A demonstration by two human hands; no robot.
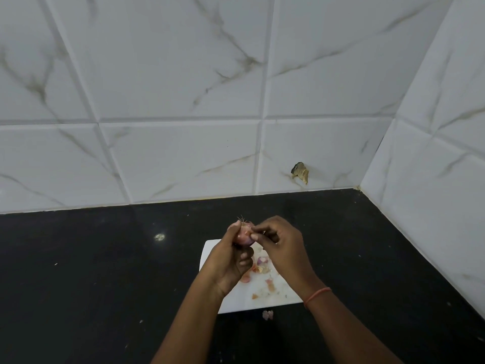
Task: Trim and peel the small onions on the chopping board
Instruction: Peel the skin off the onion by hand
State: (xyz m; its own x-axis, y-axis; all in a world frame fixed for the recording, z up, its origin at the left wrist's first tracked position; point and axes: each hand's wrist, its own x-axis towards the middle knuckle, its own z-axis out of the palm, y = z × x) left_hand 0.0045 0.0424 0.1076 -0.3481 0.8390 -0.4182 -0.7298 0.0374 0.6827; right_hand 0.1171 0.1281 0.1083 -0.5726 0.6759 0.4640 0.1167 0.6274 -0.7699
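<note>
- Right hand [282, 248] pinches with thumb and forefinger at the upper side of the small onion [244, 235]; fingertips [254, 233] touch the skin, other fingers curled loosely behind.
- Left hand [231, 261] is closed around the onion from the left and below, thumb up along its side, root hairs poking out at the top.
- Onion is held up in the air above the far left corner of the white chopping board [262, 302], not resting on it.
- Peel scraps [262, 269] lie scattered over the board's middle, under and between the hands.
- One pink piece [268, 314] sits just off the board's near edge on the black counter [105, 271].
- Board's left edge is hidden behind the left wrist; the right forearm, with an orange thread band [317, 294], crosses its right corner.
- Counter is open to the left and front; the tiled wall [183, 153] closes in behind and on the right.
- A chipped hole [300, 172] marks the back wall, low down.
</note>
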